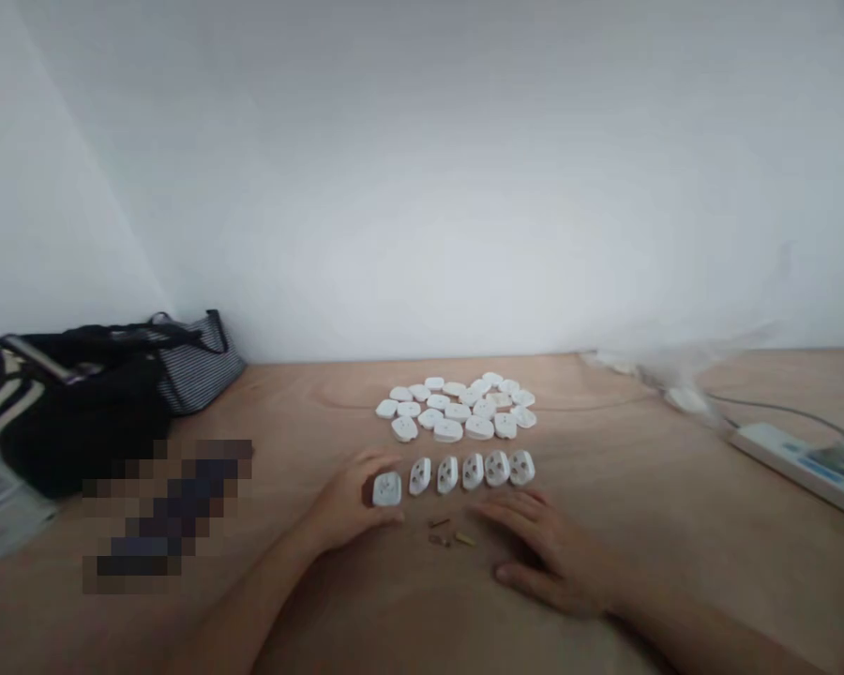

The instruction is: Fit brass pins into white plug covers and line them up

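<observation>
My left hand (348,497) curves round a small white plastic plug housing (386,488) on the table, thumb at its near edge and fingers at its far edge. To its right stand several more white housings in a row, among them one housing (420,476) beside the held piece and another housing (521,467) at the right end; holes show in their faces. My right hand (541,544) lies on the wood with fingers stretched out, holding nothing. Between my hands lie a few small metal pieces, including a thin dark one (440,522) and a brass-coloured one (465,539).
Behind the row, a cluster of white plastic pieces (457,411) lies on the wooden table (309,403). A black bag (77,403) and a striped bag (193,366) stand at left, near a blurred-out area. At right are a power strip (794,459) and clear plastic (682,361).
</observation>
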{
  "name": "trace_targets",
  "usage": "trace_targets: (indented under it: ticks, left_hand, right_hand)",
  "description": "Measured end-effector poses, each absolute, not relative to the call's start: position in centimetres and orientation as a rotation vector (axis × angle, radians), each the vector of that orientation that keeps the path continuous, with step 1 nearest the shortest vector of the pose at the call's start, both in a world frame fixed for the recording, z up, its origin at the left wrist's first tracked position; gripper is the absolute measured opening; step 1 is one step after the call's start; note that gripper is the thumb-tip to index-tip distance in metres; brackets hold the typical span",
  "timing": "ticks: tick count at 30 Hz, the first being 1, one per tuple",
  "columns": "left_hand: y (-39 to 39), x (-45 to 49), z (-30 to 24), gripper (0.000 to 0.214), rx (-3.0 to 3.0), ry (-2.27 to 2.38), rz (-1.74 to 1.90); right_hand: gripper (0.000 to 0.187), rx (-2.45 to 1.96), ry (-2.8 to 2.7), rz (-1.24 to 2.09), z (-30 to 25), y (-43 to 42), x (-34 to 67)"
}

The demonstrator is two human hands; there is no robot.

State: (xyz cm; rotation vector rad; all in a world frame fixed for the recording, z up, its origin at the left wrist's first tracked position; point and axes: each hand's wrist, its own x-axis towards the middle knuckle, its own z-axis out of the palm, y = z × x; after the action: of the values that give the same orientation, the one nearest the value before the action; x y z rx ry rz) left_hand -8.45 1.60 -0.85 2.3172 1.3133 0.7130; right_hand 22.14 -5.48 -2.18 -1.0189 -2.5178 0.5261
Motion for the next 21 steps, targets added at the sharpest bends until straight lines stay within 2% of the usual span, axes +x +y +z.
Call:
trace_targets:
  ticks: [6,10,18,21]
  left_hand:
    - [2.9,-6.2,0.4,0.064,2.462,1.128,0.626]
    - [3.3,-4.8,1.3,0.054,2.489,1.023,0.523]
    - [-1.2,-5.3,0.8,0.045,2.158,1.129,0.770]
    - [-3.0,-4.8,-0.3,0.035,2.037,1.045,0.882]
  right_hand:
    - [0.057,-1.016,-2.519,0.513,-1.8,-5.5,22.1]
    - [0.057,-1.012,-2.536,0.519,-1.6,-5.5,22.1]
    - [0.057,-0.991,-2.518,0.523,-1.7,-5.5,22.1]
    - [0.057,-1.000,-2.514,0.521,-1.9,-5.5,22.2]
